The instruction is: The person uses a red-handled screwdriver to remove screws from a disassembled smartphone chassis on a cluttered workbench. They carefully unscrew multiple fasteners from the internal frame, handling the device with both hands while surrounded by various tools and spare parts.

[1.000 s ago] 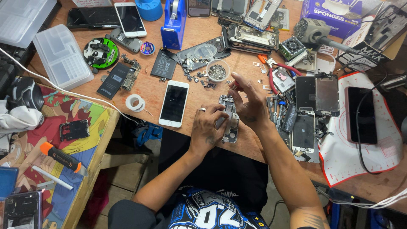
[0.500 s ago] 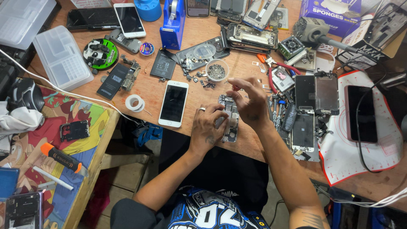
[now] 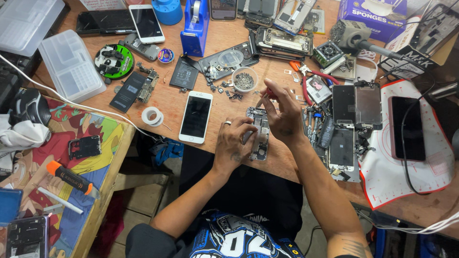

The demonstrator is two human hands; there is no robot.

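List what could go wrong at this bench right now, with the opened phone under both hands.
1. The opened phone lies near the table front edge, steadied by the left hand; a slip could push it off.
2. The right hand pinches a small red-tipped tool above it; a loosened screw could vanish among the scattered parts.
3. The small bowl of screws sits open just behind; a reaching hand might tip it.

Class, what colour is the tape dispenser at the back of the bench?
Blue tape dispenser; head view.
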